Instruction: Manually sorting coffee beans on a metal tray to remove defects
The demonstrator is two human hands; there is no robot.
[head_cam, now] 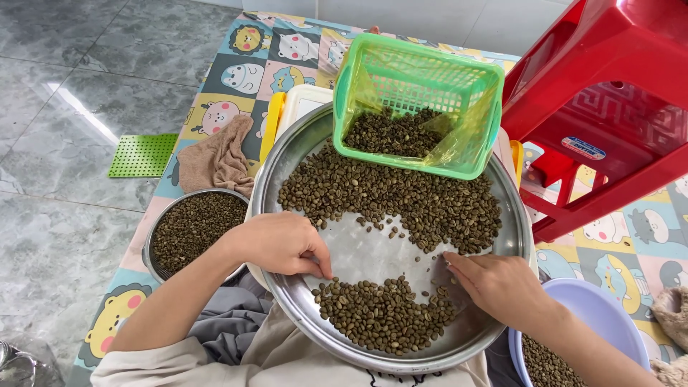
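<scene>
My left hand and right hand, fingers loosely curled and holding nothing, rake small, hard, light olive-brown beans that roll easily on the slick round steel tray; I'd pinch singles

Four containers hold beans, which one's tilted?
The green basket: it leans on the tray's far rim, spilling beans. The steel bowl and lilac bowl sit level.
</scene>
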